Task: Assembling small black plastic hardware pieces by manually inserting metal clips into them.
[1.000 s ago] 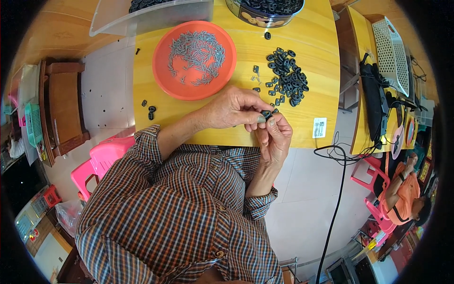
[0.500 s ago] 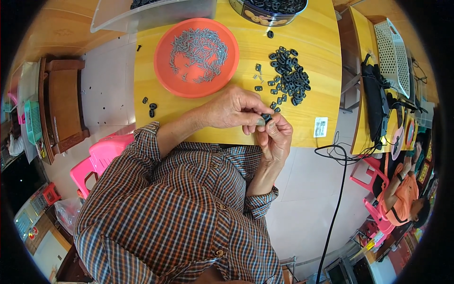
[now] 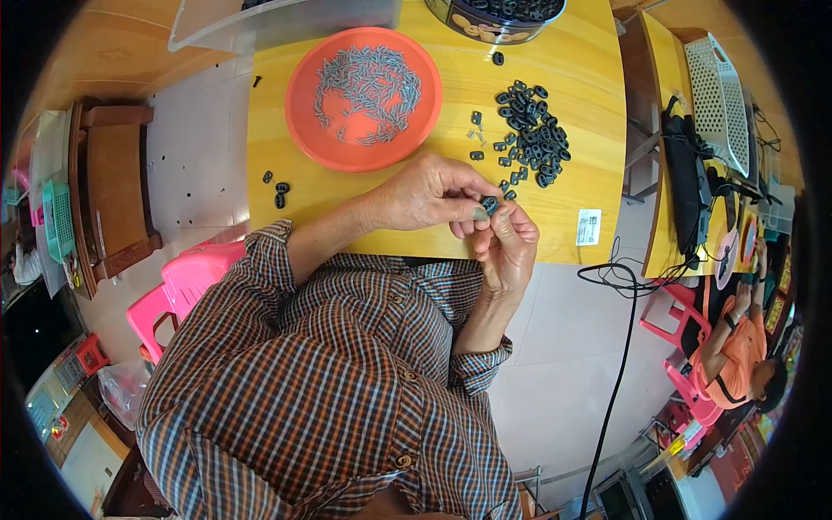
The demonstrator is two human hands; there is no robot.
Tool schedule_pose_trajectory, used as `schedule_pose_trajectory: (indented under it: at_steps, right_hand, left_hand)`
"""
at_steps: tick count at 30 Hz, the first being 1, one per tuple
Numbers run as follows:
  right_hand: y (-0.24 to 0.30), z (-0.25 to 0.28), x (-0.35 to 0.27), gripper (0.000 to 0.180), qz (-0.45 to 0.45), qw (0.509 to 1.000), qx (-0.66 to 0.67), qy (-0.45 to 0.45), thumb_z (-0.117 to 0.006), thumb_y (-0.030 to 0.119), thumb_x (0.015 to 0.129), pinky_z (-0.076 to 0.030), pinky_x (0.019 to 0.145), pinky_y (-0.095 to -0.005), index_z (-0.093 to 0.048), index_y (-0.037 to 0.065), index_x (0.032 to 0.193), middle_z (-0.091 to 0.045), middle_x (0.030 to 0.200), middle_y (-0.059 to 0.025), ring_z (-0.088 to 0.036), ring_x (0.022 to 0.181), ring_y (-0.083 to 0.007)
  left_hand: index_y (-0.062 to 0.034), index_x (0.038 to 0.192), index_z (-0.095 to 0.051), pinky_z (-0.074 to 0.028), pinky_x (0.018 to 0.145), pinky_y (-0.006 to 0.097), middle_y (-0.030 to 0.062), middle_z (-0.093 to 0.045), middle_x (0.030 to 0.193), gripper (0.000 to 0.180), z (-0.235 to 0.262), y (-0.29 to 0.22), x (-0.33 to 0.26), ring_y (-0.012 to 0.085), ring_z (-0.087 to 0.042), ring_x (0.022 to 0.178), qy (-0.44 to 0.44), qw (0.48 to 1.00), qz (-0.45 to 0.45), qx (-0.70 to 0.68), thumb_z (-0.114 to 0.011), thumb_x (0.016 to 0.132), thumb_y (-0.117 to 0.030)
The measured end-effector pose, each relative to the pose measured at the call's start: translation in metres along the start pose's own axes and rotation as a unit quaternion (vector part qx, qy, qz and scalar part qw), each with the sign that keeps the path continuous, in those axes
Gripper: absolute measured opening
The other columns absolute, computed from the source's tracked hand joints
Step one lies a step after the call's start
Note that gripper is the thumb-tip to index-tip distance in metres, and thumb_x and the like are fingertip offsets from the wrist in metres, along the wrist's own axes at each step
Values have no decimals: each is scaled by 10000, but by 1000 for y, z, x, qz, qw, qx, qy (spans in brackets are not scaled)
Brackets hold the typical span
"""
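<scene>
The small black part point(image 3: 490, 204) had shifted slightly farther from the near edge of the counter point(image 3: 581, 78), clamped in the left hand point(image 3: 431, 192) and right hand's point(image 3: 510, 251) pinching grip, seemingly for steadiness.

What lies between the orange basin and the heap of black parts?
In the head view, a few loose black parts and small light-coloured pieces lie there.
</scene>
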State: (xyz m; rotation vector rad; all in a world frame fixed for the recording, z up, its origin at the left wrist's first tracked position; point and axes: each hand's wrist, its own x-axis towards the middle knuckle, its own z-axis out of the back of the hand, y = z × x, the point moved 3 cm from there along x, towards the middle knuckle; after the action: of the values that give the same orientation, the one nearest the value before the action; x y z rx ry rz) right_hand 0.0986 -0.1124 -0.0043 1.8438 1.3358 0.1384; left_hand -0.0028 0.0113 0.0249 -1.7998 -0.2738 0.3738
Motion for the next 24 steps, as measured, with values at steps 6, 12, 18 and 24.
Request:
schedule_pose_trajectory:
  at_steps: [6,12,18,24]
  right_hand:
    - [6,-6,-6,160,-2,1000,-29,-7,-595,137,911,-387,417,-180,-596,-4,838,-618,689,-79,-524,474,-86]
    - [11,2,-13,128,41,980,-161,-109,-627,120,889,-383,412,-175,-621,-7,887,-637,731,-79,-533,497,-85]
    - [-1,-1,-18,63,29,960,-258,-110,-656,54,856,-416,461,-174,-634,0,879,-630,727,-30,-539,536,-64]
    - [-5,-5,-21,70,64,916,-381,-110,-664,30,843,-431,507,-178,-634,-10,892,-623,723,-7,-536,558,-50]
  left_hand:
    - [21,1124,-596,-560,607,237,71,-666,851,257,2,-1,-10,104,-659,671,-10,1000,15,-1,-580,868,24]
    - [13,1053,-606,-504,542,235,22,-589,742,222,19,2,-38,78,-596,617,-126,982,-33,134,-631,833,-6]
    - [5,1044,-610,-472,529,272,50,-544,727,282,14,11,-53,124,-571,604,-148,911,-103,370,-680,772,-10]
    - [6,1026,-604,-487,535,332,100,-555,761,295,11,15,-57,215,-590,607,-175,872,-121,440,-689,744,-12]
